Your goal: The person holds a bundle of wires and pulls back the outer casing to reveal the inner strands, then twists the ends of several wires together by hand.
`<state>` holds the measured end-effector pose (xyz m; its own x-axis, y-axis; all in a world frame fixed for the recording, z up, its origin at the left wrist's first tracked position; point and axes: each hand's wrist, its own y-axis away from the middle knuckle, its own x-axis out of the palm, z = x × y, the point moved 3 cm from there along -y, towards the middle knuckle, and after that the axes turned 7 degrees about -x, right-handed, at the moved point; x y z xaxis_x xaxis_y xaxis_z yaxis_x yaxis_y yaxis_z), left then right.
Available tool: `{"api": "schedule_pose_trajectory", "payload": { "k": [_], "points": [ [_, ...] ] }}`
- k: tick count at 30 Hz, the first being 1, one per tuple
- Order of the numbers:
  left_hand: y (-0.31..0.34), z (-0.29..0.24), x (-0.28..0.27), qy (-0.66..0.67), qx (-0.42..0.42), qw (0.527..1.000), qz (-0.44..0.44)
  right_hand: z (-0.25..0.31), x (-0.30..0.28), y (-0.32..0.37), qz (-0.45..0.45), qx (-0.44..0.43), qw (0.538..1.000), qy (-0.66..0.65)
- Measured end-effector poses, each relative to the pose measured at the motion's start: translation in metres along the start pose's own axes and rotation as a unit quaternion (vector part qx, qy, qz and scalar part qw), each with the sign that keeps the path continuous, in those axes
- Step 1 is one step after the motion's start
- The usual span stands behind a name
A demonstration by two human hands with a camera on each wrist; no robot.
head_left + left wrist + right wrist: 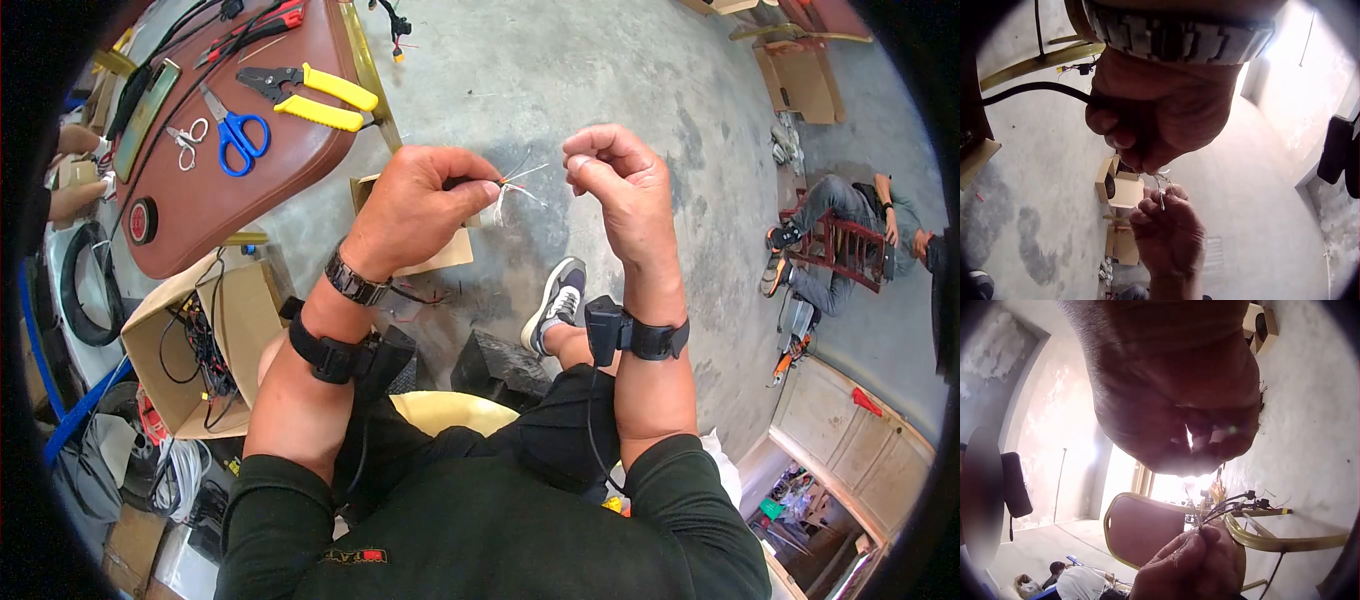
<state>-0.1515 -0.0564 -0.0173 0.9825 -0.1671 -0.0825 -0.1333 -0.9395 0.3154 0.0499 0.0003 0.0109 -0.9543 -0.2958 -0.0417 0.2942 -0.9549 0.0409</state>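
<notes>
My left hand (pixel 415 205) pinches the end of a black cable (pixel 1041 85) between thumb and forefinger. Thin stripped wires (pixel 522 187), some white and one reddish, fan out past its fingertips. To the right, my right hand (pixel 625 190) is raised with bent fingers and the thumb near the forefinger; in the head view a gap separates it from the wires. Whether a thin strand lies between its fingertips is too small to tell. In the right wrist view the left hand (pixel 1185 565) holds the wires upright below the right hand (pixel 1179 406).
A brown padded surface (pixel 300 180) at upper left bears yellow-handled wire strippers (pixel 325 97), blue scissors (pixel 240 143), small scissors (pixel 186 145), a phone (pixel 146 120) and black tape (pixel 143 220). An open carton of cables (pixel 170 350) stands at left. A seated person (pixel 850 225) is at right.
</notes>
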Motion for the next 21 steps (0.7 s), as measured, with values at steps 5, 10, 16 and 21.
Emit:
{"api": "schedule_pose_trajectory", "payload": {
  "k": [5,10,16,21],
  "points": [
    [0.001,-0.001,0.002,0.006,0.003,1.000,0.005,0.000,0.005,0.002,0.073,0.038,0.996,0.018],
    [0.000,0.004,0.004,0.017,0.008,1.000,0.021,-0.007,0.003,0.003,0.128,0.059,0.989,0.045],
    [0.001,0.003,0.003,0.016,0.008,1.000,0.023,-0.008,0.004,0.003,0.115,0.034,0.992,0.030],
    [0.001,0.002,0.001,0.004,0.007,1.000,0.016,-0.007,-0.007,-0.002,0.057,0.024,0.998,-0.005]
  ]
}}
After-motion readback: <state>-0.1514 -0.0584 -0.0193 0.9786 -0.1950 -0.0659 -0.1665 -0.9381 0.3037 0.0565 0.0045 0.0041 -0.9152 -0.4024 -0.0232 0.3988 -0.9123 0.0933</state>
